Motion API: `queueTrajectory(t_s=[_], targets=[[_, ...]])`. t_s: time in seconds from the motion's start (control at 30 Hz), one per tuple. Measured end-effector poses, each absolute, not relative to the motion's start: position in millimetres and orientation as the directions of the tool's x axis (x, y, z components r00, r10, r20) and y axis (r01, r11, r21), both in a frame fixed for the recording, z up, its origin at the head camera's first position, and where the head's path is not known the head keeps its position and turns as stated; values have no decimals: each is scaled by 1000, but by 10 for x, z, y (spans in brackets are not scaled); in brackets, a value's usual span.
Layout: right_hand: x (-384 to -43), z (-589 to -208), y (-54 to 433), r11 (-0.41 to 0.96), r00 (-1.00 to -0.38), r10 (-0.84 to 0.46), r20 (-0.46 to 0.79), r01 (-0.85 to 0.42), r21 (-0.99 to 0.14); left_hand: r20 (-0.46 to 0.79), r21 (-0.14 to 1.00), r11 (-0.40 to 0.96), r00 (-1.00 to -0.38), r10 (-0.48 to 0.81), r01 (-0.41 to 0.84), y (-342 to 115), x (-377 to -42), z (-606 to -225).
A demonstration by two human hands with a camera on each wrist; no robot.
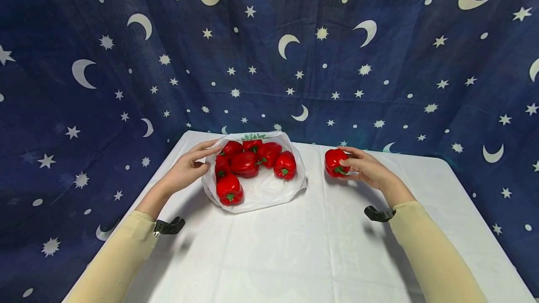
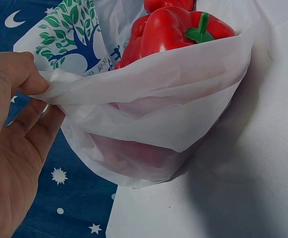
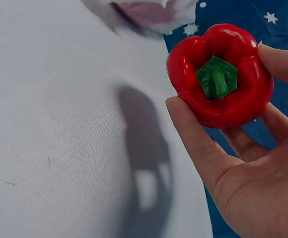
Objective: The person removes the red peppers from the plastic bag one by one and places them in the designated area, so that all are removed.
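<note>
Red bell pepper [image 1: 331, 161] is showing right of the head frame's centre, over the white table [image 1: 290, 256], with the right hand [image 1: 372, 171] gripping it between thumb and fingers, its green stem [image 3: 217, 79] facing the right wrist view. Left of centre, the left hand [image 1: 185, 168] is pinching the rim of a white plastic bag [image 1: 267, 193], where more red peppers [image 1: 245, 164] are lying mid-frame, overlapping at the back, so their exact number is hard to tell.

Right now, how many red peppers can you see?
8: seven peppers in the white bag, one pepper in the right hand. Others may be hidden beneath those in the bag.
</note>
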State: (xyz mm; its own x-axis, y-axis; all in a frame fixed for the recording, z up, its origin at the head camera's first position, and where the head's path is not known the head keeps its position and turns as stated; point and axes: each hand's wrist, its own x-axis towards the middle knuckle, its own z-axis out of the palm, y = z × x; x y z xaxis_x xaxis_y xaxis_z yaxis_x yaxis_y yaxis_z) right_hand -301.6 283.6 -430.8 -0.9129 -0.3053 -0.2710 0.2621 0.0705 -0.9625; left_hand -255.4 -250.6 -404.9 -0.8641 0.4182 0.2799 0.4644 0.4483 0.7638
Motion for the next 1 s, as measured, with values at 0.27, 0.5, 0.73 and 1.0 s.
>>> queueTrajectory(t_s=[0.27, 0.5, 0.73, 1.0], targets=[[-3201, -4454, 2832, 74, -915, -254, -314, 305, -949, 292, 754, 449, -858, 422, 478, -2508, -2552, -4052], [-3312, -4539, 2794, 86, -912, -211, -352, 342, -936, 283, 756, 455, -862, 420, 470, -2506, -2551, -4049], [-3388, -4576, 2794, 85, -919, -180, -350, 340, -937, 278, 761, 457, -867, 414, 462, -2501, -2544, -4046], [-3386, -4590, 2776, 123, -920, -174, -351, 334, -935, 273, 753, 471, -870, 411, 459, -2507, -2543, -4037]])
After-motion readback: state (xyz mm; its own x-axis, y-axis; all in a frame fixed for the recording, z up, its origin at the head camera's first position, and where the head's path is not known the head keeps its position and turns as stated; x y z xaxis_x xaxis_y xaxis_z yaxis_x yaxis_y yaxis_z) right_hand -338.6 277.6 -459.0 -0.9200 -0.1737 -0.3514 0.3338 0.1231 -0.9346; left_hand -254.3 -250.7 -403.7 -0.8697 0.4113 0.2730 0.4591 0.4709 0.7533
